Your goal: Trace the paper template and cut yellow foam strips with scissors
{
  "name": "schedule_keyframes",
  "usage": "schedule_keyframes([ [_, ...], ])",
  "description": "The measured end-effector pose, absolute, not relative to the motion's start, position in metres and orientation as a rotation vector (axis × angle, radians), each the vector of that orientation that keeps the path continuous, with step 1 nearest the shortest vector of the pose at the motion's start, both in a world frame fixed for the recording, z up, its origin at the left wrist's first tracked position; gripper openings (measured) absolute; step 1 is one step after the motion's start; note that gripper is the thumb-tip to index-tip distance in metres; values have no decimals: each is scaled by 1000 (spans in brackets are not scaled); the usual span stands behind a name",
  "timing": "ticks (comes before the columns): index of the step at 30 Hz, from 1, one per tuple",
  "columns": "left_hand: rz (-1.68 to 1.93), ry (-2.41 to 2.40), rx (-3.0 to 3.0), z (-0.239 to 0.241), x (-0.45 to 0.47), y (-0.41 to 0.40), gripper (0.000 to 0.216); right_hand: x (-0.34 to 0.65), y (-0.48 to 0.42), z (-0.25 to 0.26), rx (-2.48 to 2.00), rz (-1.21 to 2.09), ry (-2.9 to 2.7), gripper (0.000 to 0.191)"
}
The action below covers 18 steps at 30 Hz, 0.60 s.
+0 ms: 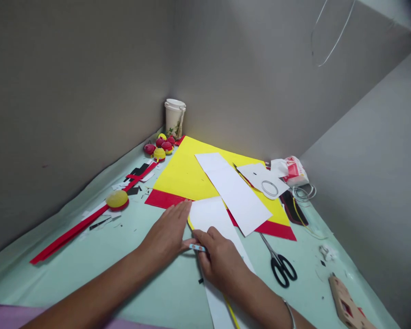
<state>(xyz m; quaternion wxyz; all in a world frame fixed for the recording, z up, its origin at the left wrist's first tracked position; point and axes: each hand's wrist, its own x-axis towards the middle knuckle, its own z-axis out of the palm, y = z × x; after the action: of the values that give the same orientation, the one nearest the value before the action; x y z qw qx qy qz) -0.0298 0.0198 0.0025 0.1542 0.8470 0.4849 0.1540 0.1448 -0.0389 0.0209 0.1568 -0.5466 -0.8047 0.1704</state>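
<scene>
Far left on pale green counter (89, 256), long red paper strip (68, 235) w/ yellow-red ball (117, 199) is seen. Left hand (167, 235) is laid flat, fingers spread, beside white paper sheet (210, 214). Small blue pen-like tool (197, 247) is pinched by right hand (221, 262), resting on sheet. Black-handled scissors (279, 262) are seen at right, apart.

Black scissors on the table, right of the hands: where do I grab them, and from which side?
Take the scissors by the two black handle loops, the end nearest the person. They lie flat on the green table cover with blades closed and pointing away under the red sheet. Come from the near right, so the right hand needn't cross the white strip.
</scene>
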Motion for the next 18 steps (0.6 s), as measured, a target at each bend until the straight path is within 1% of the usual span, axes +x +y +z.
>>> schedule_keyframes([
  [3, 442, 1378, 2403, 2, -33, 22, 79, 144, -40, 14, -1575, 432, -2304, 47],
  [8, 480, 1407, 2343, 0, -37, 26, 81, 146, -36, 9, -1527, 440, -2281, 40],
  [18, 430, 1436, 2402, 7, -35, 23, 72, 150, -35, 8, -1450, 431, -2249, 41],
])
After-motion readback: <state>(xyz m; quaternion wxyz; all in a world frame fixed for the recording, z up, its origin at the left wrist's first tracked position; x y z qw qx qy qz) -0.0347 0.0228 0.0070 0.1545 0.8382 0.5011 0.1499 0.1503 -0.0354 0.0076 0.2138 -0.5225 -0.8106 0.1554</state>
